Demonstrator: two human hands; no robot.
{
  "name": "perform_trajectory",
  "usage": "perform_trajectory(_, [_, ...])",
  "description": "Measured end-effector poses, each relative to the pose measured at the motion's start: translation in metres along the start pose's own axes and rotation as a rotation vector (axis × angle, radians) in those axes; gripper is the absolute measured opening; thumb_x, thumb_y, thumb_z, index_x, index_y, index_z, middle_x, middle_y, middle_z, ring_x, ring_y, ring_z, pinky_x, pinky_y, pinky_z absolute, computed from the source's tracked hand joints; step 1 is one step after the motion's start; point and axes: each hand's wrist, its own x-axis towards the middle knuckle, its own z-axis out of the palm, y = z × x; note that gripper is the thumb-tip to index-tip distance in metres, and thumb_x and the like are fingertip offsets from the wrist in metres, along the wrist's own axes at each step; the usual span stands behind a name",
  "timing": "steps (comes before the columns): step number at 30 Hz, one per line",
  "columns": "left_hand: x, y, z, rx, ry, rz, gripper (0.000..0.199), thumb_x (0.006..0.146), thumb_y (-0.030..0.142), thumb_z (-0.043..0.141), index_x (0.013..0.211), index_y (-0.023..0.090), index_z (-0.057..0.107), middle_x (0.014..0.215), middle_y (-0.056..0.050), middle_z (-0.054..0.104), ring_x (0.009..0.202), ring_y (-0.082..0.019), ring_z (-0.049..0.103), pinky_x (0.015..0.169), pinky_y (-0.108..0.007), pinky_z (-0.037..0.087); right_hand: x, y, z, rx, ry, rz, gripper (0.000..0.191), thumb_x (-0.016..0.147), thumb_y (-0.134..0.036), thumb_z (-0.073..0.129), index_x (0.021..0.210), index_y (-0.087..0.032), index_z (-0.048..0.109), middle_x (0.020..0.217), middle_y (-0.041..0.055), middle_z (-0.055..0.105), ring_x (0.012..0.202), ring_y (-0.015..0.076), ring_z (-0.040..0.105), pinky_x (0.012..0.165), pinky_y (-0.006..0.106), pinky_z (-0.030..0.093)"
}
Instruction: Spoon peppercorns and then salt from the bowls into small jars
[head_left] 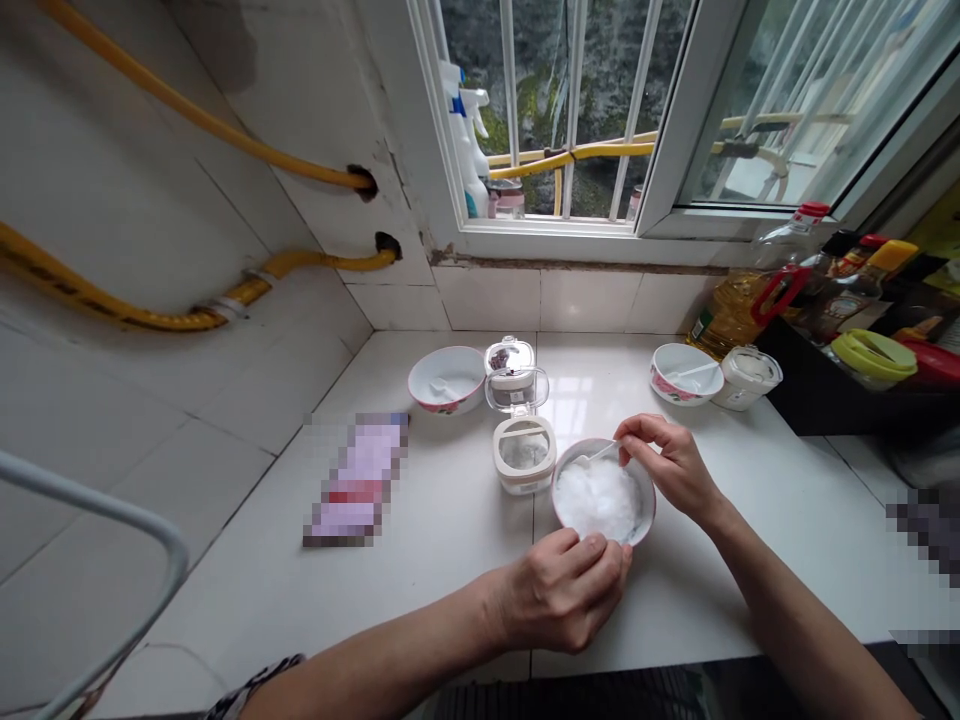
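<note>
A white bowl (646,512) with a thin pink rim holds a heap of white, grainy powder (600,498). My right hand (671,468) pinches the handle of a small white spoon (604,452), whose tip rests in the powder at the bowl's far side. Closed at the bowl's near rim, my left hand (571,590) grips it; its fingertips are partly hidden. Just left of the bowl stands a small clear container (523,485) with a cream rim, its hinged clear lid (517,392) raised. Behind it is a similar container (510,360) with dark contents.
A larger bowl (448,402) with a spoon stands back left, near a blurred purple packet (360,475). At back right are a flowered bowl (686,385), a lidded jar (748,378), an oil bottle (739,290) and a black rack (799,375) of bottles.
</note>
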Motion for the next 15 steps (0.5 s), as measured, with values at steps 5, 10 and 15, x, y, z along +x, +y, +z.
perform_trajectory(5, [0.0001, -0.0002, -0.0002, -0.003, -0.017, 0.001, 0.016, 0.091, 0.011, 0.058, 0.098, 0.003, 0.069, 0.085, -0.008, 0.061, 0.072, -0.014, 0.057, 0.049, -0.026, 0.042, 0.0036, 0.0013, -0.0072, 0.222, 0.073, 0.193, 0.013, 0.080, -0.028, 0.060, 0.072, -0.019, 0.065, 0.055, -0.0008, 0.064, 0.056, 0.0164, 0.059, 0.063, 0.031, 0.048])
perform_trajectory(10, [-0.0001, -0.0002, -0.0002, -0.018, -0.004, 0.000, 0.016, 0.090, 0.009, 0.057, 0.097, 0.002, 0.069, 0.084, -0.008, 0.062, 0.073, -0.014, 0.057, 0.049, -0.026, 0.042, 0.0061, 0.0012, -0.0100, 0.343, 0.079, 0.265, 0.012, 0.074, -0.029, 0.064, 0.070, -0.019, 0.066, 0.053, -0.0004, 0.064, 0.054, 0.0159, 0.058, 0.061, 0.031, 0.048])
perform_trajectory(15, [-0.0006, -0.0002, 0.0001, 0.001, -0.021, 0.008, 0.014, 0.090, 0.011, 0.058, 0.097, 0.004, 0.069, 0.084, -0.008, 0.062, 0.073, -0.014, 0.056, 0.050, -0.025, 0.043, 0.0076, 0.0083, -0.0084, 0.448, 0.063, 0.357, 0.011, 0.069, -0.029, 0.066, 0.067, -0.018, 0.067, 0.050, -0.0004, 0.063, 0.051, 0.0154, 0.055, 0.062, 0.032, 0.047])
